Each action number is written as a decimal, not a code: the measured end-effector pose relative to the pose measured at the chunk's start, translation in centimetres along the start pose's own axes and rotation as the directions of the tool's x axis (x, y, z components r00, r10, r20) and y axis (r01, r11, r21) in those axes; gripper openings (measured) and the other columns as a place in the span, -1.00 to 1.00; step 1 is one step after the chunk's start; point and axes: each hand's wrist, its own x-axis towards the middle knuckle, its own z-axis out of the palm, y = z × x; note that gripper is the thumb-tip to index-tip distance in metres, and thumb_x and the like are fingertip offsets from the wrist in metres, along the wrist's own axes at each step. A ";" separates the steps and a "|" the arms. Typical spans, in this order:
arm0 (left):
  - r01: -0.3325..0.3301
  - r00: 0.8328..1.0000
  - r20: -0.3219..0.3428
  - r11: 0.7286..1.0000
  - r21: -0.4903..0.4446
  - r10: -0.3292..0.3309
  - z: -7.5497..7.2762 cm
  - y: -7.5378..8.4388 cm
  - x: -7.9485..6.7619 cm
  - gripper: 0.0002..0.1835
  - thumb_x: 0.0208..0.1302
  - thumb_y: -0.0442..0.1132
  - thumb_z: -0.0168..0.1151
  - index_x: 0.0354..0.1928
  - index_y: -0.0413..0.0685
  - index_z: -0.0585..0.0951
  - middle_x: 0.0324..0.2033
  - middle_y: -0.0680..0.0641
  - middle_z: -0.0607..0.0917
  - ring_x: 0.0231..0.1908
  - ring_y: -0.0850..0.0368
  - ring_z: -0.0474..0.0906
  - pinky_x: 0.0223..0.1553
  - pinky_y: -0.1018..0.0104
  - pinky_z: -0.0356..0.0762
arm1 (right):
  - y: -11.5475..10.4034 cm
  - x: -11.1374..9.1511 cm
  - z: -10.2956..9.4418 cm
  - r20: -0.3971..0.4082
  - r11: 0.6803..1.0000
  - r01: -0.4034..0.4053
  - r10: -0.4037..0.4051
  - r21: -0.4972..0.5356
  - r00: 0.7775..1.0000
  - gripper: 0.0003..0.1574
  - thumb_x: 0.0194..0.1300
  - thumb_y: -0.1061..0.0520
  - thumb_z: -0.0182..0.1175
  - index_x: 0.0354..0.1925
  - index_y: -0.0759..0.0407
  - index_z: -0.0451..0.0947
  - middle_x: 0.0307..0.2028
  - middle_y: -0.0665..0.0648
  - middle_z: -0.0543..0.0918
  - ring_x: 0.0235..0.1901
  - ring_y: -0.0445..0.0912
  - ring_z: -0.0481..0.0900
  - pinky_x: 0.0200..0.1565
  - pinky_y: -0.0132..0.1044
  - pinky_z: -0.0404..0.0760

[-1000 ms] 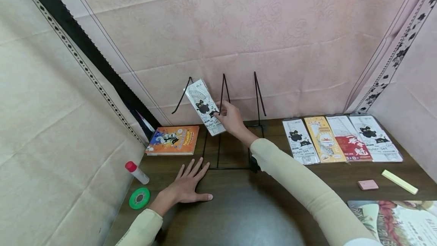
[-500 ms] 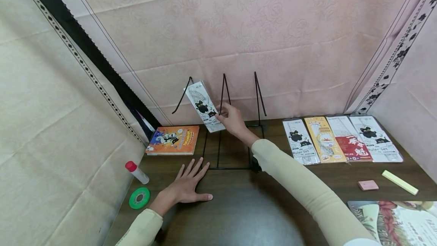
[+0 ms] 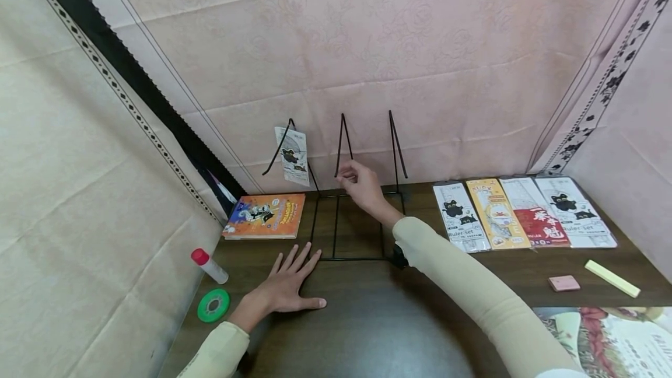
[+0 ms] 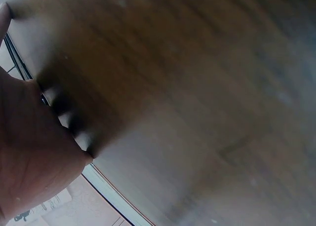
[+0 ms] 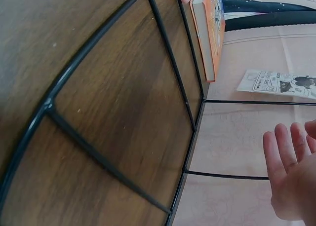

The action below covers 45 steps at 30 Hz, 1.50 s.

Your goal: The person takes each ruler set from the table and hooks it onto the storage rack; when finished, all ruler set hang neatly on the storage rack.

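A slim white Ruler-Set packet (image 3: 293, 156) with black cat pictures hangs from the left hook of a black wire display rack (image 3: 336, 232). In the right wrist view the same packet (image 5: 281, 83) shows beyond the rack's upright wires. My right hand (image 3: 362, 185) is raised by the lower end of the middle hook, its fingers loosely bent and nothing seen in them. On the dark wooden table (image 3: 367, 319) my left hand (image 3: 286, 287) rests spread, its fingertips at the rack's front left corner. The left wrist view is mostly blurred table.
An orange book (image 3: 265, 216) lies left of the rack, with a red-capped glue stick (image 3: 210, 265) and a green tape roll (image 3: 213, 305) nearer. Right: several flat packets (image 3: 504, 214), a pink eraser (image 3: 564, 283), a yellow strip (image 3: 612, 278), a printed sheet (image 3: 609, 340). Pink cloth (image 3: 367, 45) hangs behind.
The Ruler-Set packet, earlier tilted in my right hand, has been let go and now hangs nearly upright from the left hook, further left. My left hand has stayed in place.
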 end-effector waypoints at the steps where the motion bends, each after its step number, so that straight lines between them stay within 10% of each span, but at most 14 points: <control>1: -0.003 1.000 -0.003 1.000 -0.001 0.003 0.0 0.0 0.0 0.17 -0.06 0.68 -0.08 0.53 0.37 -0.20 0.55 0.01 -0.26 0.53 -0.17 -0.33 0.39 -0.37 -0.25 | 0.1 -0.1 -0.1 0.002 1.000 0.006 -0.006 0.005 1.000 -0.79 0.33 0.04 0.22 -0.06 -0.03 0.56 -0.23 -0.01 0.72 -0.28 -0.03 0.71 -0.35 -0.26 0.66; 15: -0.014 1.000 -0.015 1.000 -0.003 0.014 -0.1 0.0 -0.2 0.18 -0.07 0.69 -0.09 0.53 0.37 -0.21 0.55 0.00 -0.26 0.53 -0.17 -0.34 0.40 -0.36 -0.25 | 0.7 -3.1 -5.6 0.030 0.986 0.102 -0.099 -0.130 0.995 -0.72 0.31 -0.08 0.23 -0.02 -0.15 0.53 -0.10 -0.02 0.66 -0.14 -0.15 0.64 -0.07 -0.17 0.63; 33: -0.011 1.000 -0.013 1.000 -0.021 0.010 0.0 0.0 -0.2 0.17 -0.08 0.69 -0.10 0.52 0.39 -0.20 0.55 0.02 -0.26 0.53 -0.17 -0.34 0.40 -0.37 -0.26 | 4.9 -6.4 -14.5 -0.046 0.933 -0.040 0.025 -0.358 0.999 -0.57 0.25 -0.17 0.27 0.03 -0.08 0.53 -0.09 0.04 0.68 -0.14 -0.06 0.67 -0.09 -0.02 0.61; 45: -0.012 1.000 -0.017 1.000 -0.022 0.012 0.0 0.0 -0.2 0.17 -0.08 0.70 -0.10 0.52 0.39 -0.19 0.55 0.02 -0.25 0.53 -0.18 -0.32 0.38 -0.38 -0.25 | 6.6 -7.2 -19.4 0.039 0.883 -0.096 0.128 -0.459 0.991 -0.08 0.21 -0.24 0.27 0.40 0.07 0.24 0.13 0.27 0.56 0.03 0.22 0.60 -0.01 0.14 0.54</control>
